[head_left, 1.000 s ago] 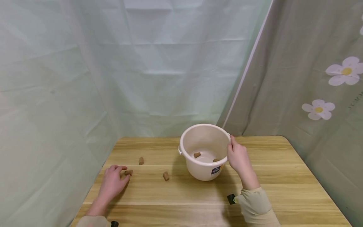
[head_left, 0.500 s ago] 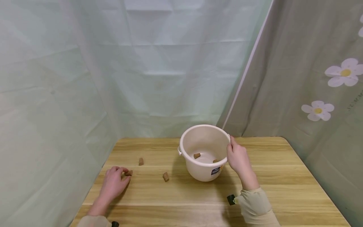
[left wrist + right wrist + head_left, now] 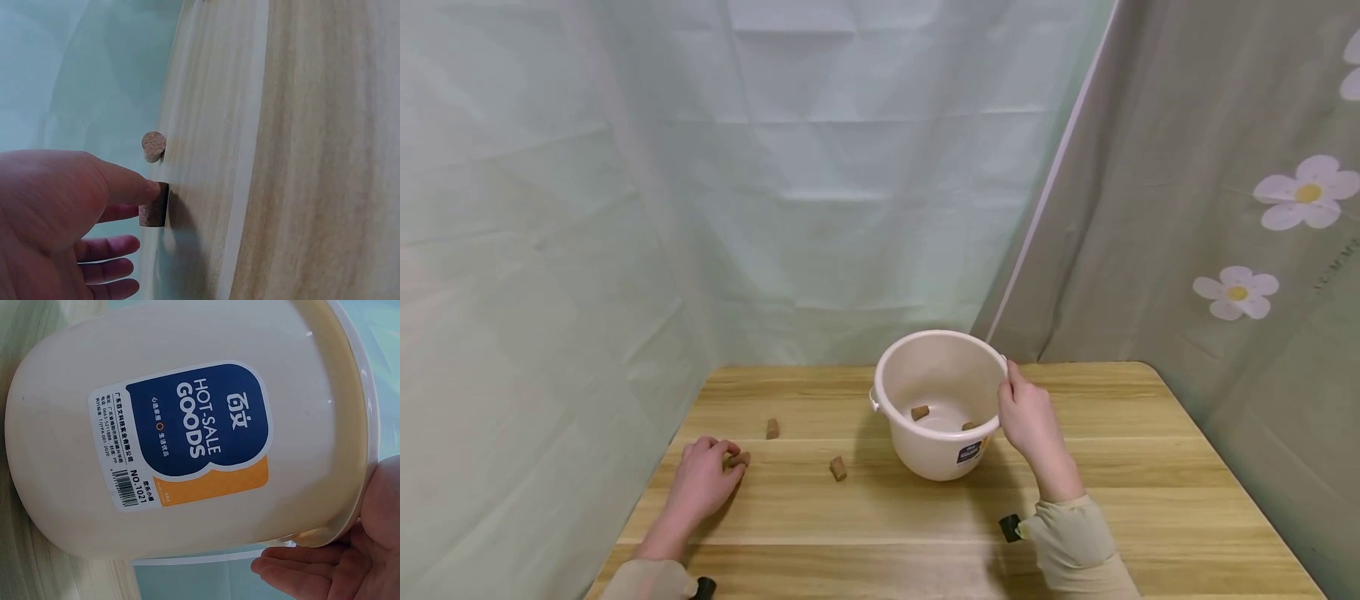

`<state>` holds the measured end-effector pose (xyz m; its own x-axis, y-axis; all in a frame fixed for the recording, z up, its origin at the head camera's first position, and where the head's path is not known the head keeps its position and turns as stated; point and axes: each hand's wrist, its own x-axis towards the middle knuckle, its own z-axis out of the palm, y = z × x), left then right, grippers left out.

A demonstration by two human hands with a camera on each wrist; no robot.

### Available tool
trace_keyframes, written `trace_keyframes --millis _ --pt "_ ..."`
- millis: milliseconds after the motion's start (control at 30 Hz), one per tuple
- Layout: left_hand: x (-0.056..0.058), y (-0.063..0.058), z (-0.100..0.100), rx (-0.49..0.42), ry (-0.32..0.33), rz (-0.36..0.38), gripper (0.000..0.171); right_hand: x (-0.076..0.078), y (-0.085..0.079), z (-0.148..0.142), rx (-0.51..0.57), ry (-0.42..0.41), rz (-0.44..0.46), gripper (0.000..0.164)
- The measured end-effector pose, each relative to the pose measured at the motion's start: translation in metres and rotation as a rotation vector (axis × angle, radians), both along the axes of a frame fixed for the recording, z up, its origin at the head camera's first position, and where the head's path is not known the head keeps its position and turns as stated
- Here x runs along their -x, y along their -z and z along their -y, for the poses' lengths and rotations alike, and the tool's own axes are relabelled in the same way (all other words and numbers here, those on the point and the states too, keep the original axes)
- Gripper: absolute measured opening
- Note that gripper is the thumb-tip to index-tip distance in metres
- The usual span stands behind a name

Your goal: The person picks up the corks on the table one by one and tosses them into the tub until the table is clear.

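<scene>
A cream plastic bucket point(image 3: 925, 450) stands on the wooden table point(image 3: 1135, 467), its blue and orange label point(image 3: 197, 434) facing me. My right hand point(image 3: 1017, 392) grips its right rim, and my fingers point(image 3: 312, 569) lie under the rim lip. Two brown corks point(image 3: 920, 412) point(image 3: 970, 426) lie inside the bucket. My left hand point(image 3: 724, 461) rests on the table at the left. Its thumb and a finger point(image 3: 119, 214) pinch a cork point(image 3: 154, 205) that still lies on the wood. Another cork point(image 3: 153, 145) lies just beyond it.
A loose cork point(image 3: 837, 467) lies between my left hand and the bucket. Pale green curtains close in the back and left, and a flowered curtain point(image 3: 1240, 250) hangs on the right. The table's left edge point(image 3: 655, 492) is close to my left hand.
My left fingers have curled a little closer over the cork. The right hand and the bucket have stayed where they were.
</scene>
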<state>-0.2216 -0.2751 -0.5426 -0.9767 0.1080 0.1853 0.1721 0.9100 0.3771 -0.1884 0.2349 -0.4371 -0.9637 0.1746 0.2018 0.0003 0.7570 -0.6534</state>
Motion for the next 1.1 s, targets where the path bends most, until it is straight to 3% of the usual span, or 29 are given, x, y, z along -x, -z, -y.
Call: trace_keyframes --millis 367,700,1100 --pt "0.0023 0.0069 0.0017 0.017 0.004 -0.028 0.015 0.0010 0.0012 0.0000 -0.007 0.003 -0.011 0.057" --pt "-0.0007 0.0046 0.0005 -0.001 0.008 -0.006 0.017 0.0007 0.0006 0.0005 -0.002 0.006 -0.021 0.056" --pt "-0.0041 0.0006 -0.0046 -0.041 0.017 -0.051 0.020 -0.0009 -0.0009 0.0013 0.004 0.006 -0.015 0.056"
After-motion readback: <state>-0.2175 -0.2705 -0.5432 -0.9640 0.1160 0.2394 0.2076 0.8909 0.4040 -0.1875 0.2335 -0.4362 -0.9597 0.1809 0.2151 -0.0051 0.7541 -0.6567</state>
